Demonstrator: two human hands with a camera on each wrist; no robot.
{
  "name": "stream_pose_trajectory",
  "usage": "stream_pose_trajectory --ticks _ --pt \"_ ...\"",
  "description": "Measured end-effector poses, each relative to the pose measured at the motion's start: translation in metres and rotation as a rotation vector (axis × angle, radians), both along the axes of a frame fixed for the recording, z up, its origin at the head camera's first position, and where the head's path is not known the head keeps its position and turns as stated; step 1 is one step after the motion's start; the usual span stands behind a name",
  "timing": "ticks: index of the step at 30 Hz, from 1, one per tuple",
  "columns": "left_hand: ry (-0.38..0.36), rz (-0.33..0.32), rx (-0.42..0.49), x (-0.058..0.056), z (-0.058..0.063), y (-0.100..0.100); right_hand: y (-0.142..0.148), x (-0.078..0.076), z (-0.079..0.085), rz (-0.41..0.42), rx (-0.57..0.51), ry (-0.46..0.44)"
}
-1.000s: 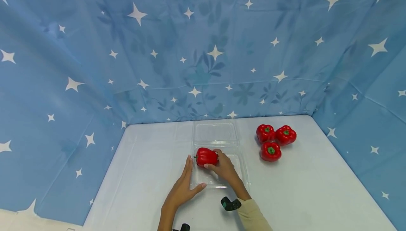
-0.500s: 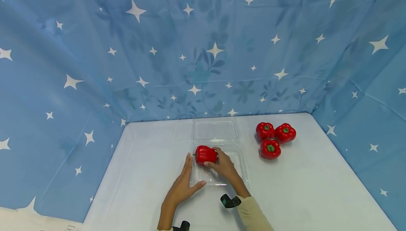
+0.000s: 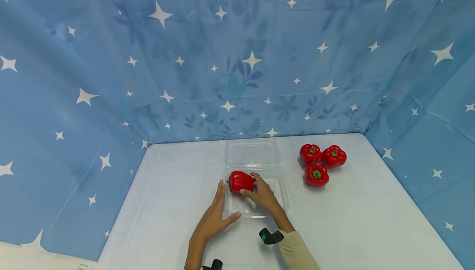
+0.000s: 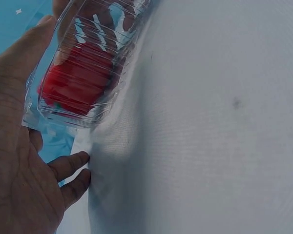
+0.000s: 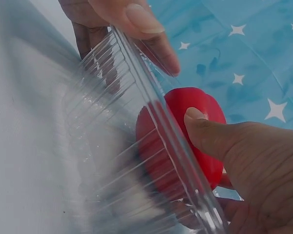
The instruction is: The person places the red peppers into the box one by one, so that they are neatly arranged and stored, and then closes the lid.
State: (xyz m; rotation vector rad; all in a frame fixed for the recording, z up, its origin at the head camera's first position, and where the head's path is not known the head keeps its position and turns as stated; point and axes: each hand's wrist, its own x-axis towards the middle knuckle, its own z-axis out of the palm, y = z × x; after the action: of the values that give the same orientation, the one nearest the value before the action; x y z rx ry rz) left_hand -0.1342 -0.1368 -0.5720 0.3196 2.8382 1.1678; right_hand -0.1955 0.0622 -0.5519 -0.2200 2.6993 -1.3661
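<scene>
A red bell pepper (image 3: 240,181) lies on its side in the far left part of a clear plastic clamshell box (image 3: 276,187), its green stem toward the left. My right hand (image 3: 263,194) grips the pepper from the right, thumb on the near side and fingers on the far side. Along the box's left wall rests my left hand (image 3: 213,221), fingers straight and thumb spread near the front rim. In the left wrist view the pepper (image 4: 83,78) shows through the ribbed wall. The right wrist view has the thumb pressed on the pepper (image 5: 202,119), partly below the rim.
Three more red bell peppers stand grouped right of the box: one back left (image 3: 310,154), one back right (image 3: 334,157), one in front (image 3: 316,175). The box's lid (image 3: 251,154) lies folded back toward the blue star-patterned curtain (image 3: 237,76) behind the white table (image 3: 178,179).
Almost nothing differs: the head view shifts slightly, while both hands and the bell pepper keep their places in the box.
</scene>
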Motion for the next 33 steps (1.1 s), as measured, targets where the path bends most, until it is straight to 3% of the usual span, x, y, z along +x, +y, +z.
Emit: stream_pose_trajectory --ticks 23,33 --pt "0.001 0.000 0.004 0.0000 -0.0012 0.0000 0.0025 0.0005 -0.0013 0.002 -0.027 0.009" --pt "0.017 -0.009 0.032 0.0014 -0.0023 0.0006 0.0082 -0.0008 -0.0014 -0.037 -0.036 0.034"
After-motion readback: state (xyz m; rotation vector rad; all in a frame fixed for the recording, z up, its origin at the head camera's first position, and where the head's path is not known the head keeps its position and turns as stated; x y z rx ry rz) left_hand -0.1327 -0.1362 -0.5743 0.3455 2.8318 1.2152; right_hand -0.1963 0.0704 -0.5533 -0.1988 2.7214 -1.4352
